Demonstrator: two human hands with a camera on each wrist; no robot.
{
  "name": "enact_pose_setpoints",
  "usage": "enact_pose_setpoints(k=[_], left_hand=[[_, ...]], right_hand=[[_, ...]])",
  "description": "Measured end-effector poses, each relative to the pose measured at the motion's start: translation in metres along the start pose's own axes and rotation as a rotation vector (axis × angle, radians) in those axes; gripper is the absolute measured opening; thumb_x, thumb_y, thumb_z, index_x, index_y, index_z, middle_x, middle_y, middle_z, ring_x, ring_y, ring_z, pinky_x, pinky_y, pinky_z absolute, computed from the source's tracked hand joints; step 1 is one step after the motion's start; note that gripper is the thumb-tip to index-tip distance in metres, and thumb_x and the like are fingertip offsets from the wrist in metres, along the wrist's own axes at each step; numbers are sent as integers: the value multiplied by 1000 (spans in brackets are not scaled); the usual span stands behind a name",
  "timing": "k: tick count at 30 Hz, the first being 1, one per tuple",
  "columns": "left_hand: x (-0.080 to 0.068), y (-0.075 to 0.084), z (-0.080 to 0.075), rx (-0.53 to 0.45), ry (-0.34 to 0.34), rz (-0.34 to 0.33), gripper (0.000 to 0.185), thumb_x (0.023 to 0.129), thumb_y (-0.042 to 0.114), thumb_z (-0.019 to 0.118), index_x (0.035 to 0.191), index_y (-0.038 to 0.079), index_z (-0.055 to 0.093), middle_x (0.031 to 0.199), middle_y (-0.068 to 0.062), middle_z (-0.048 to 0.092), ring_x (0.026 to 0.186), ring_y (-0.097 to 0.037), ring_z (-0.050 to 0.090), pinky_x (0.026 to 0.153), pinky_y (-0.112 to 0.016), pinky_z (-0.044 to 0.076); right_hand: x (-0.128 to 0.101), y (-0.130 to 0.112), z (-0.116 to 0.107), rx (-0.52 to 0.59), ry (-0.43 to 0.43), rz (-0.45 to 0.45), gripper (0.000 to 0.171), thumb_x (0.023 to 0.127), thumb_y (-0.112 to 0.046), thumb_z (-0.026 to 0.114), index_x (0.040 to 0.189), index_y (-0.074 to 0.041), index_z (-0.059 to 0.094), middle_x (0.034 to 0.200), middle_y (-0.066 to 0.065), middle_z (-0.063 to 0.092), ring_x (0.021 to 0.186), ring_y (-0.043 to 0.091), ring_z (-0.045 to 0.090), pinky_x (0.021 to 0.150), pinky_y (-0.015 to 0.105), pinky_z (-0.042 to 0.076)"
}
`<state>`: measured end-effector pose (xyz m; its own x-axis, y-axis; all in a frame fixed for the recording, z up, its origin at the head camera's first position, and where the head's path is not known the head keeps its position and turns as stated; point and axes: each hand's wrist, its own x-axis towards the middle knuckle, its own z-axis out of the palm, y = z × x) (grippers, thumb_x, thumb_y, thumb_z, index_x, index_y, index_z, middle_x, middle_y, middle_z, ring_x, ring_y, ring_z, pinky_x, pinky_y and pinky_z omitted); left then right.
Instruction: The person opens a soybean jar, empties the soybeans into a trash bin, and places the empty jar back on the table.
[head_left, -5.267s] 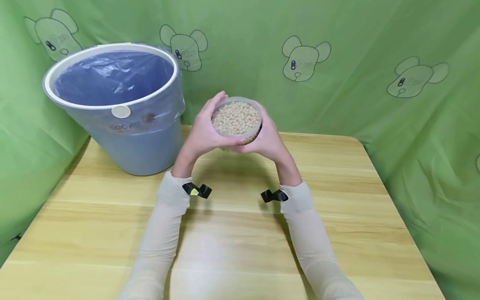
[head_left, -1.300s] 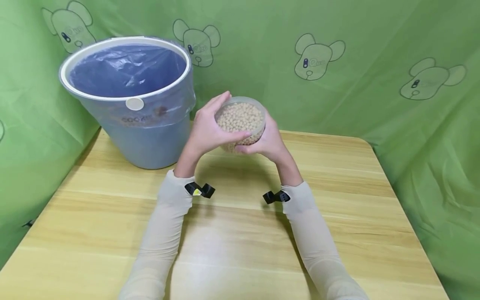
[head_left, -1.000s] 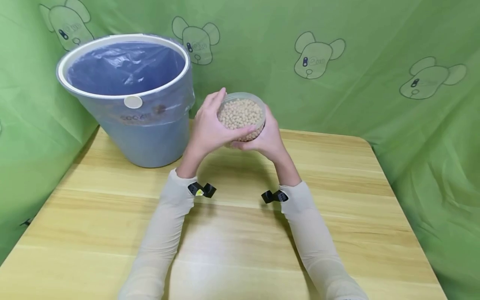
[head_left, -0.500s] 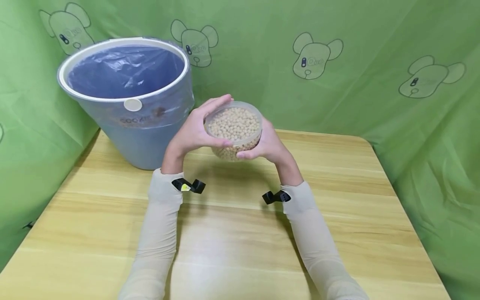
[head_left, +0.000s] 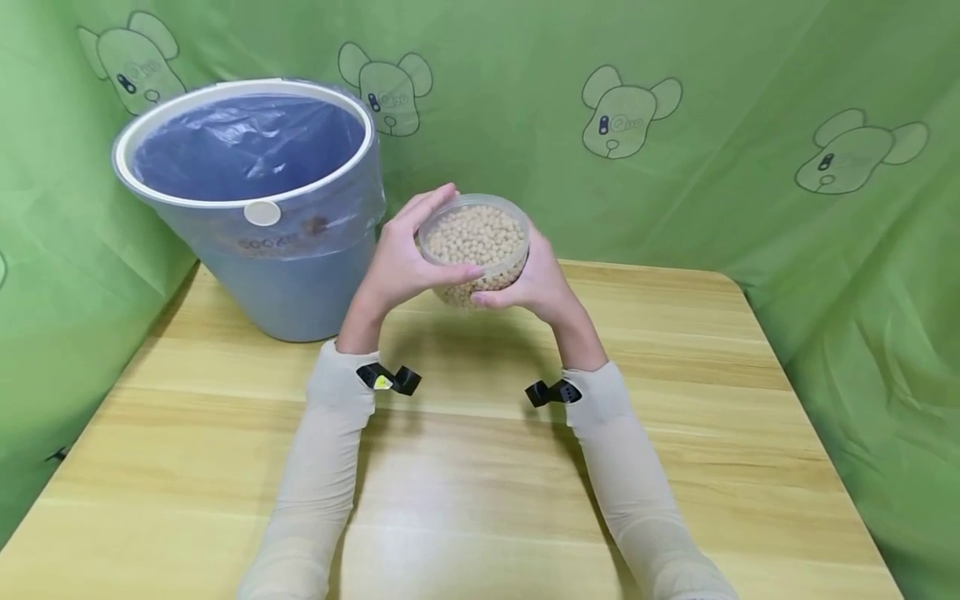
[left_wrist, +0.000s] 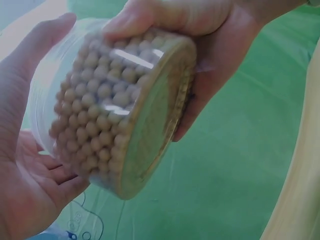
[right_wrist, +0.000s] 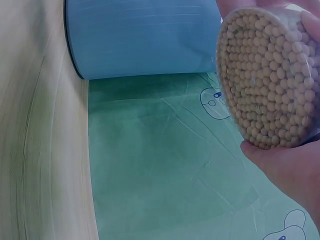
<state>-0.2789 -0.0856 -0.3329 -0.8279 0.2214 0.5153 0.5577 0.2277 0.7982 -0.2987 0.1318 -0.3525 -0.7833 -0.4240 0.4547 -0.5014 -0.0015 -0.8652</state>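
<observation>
A clear round plastic tub (head_left: 474, 248) filled with pale beans is held above the wooden table (head_left: 465, 467), with both hands wrapped round it. My left hand (head_left: 405, 260) grips its left side, thumb over the near rim. My right hand (head_left: 534, 282) cups its right side and underside. In the left wrist view the tub (left_wrist: 117, 107) lies tilted, its base facing the camera between the two palms. The right wrist view shows the tub (right_wrist: 267, 75) against my right hand's fingers (right_wrist: 287, 165).
A blue bin (head_left: 258, 208) lined with a clear bag stands at the table's back left, just left of the tub. A green cloth with cartoon bears (head_left: 675, 125) closes in the back and both sides. The bin's wall (right_wrist: 142, 37) fills the top of the right wrist view.
Over the last second the tub dipped slightly down and left, then came back up to nearly where it was. Both hands kept their hold.
</observation>
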Motion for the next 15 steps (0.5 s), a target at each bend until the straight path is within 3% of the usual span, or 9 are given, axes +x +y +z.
enact_pose_setpoints(k=[9, 15], left_hand=[[-1, 4, 20, 103, 162, -88, 110, 62, 38, 98, 154, 9, 43, 152, -8, 51, 135, -17, 52, 113, -28, 43], [1, 6, 29, 129, 240, -83, 113, 63, 42, 97, 155, 7, 41, 154, -9, 49, 138, -15, 49, 116, -24, 38]], right_hand=[[-2, -19, 8, -23, 92, 43, 111, 55, 3, 90, 153, -4, 37, 145, 16, 52, 130, 26, 53, 114, 44, 45], [-3, -28, 11, -52, 124, 31, 108, 55, 1, 90, 151, -5, 40, 143, 14, 54, 128, 25, 54, 113, 44, 46]])
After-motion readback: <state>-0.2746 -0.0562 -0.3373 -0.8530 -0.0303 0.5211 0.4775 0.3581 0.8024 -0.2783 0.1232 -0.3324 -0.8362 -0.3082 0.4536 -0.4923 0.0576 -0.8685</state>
